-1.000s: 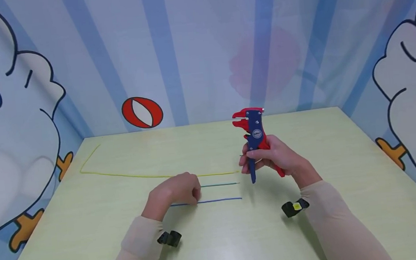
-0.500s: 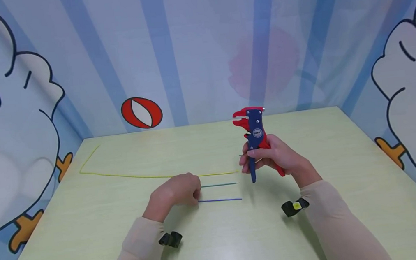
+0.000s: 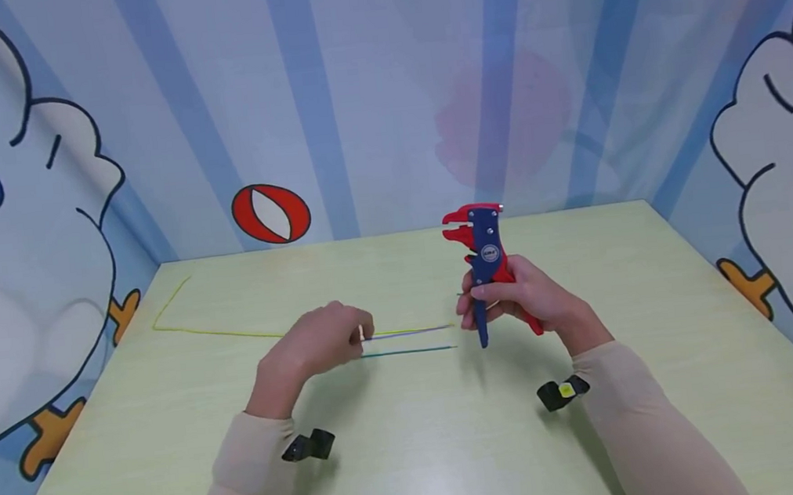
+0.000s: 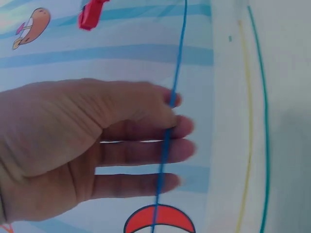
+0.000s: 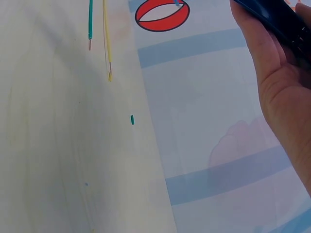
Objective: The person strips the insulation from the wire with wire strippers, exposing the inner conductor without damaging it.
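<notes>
My left hand (image 3: 319, 337) pinches a thin blue wire (image 4: 180, 51) between thumb and fingers, raised off the table. In the left wrist view this wire crosses in front of the fingers. A wire stripper (image 3: 487, 243), red and dark blue, stands upright in my right hand (image 3: 538, 298), its red jaws apart and pointing left with nothing between them. On the table lie a long bent yellow wire (image 3: 220, 332) and a straight green wire (image 3: 409, 351). Both show bare copper at their right ends, as the right wrist view reveals.
The pale table (image 3: 416, 466) backs onto a striped blue curtain (image 3: 382, 84) printed with cartoon figures. A small green insulation scrap (image 5: 132, 119) lies near the back edge. Closer to the front is a tiny blue bit (image 5: 86, 184).
My left hand has picked the blue wire up from its place in front of the green wire and carried it up and away from me, slightly left. The right hand stays still.
</notes>
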The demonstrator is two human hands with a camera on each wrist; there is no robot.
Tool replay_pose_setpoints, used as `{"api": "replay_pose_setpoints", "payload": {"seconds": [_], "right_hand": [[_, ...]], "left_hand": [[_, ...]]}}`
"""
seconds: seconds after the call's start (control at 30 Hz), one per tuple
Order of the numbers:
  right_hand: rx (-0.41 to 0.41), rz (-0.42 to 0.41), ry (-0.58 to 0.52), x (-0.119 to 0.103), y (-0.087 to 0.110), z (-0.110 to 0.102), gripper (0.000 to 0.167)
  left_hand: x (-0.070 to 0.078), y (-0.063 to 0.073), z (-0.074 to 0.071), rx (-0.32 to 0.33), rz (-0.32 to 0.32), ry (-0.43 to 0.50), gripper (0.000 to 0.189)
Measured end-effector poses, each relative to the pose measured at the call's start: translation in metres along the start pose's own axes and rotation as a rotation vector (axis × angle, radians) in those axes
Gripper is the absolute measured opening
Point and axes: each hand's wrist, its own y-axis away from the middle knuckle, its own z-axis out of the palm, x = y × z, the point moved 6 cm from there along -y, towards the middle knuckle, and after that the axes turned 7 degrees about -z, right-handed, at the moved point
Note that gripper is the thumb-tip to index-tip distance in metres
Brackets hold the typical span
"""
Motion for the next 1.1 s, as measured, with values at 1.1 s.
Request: {"api": "replay_pose_setpoints", "payload": {"seconds": [1.1], "right_hand": [[-0.115,0.03,0.057,0.009,-0.001,0.01,0.013]], "left_hand": [[0.012,0.02,-0.049,0.807,0.074,0.014,0.028]]}}
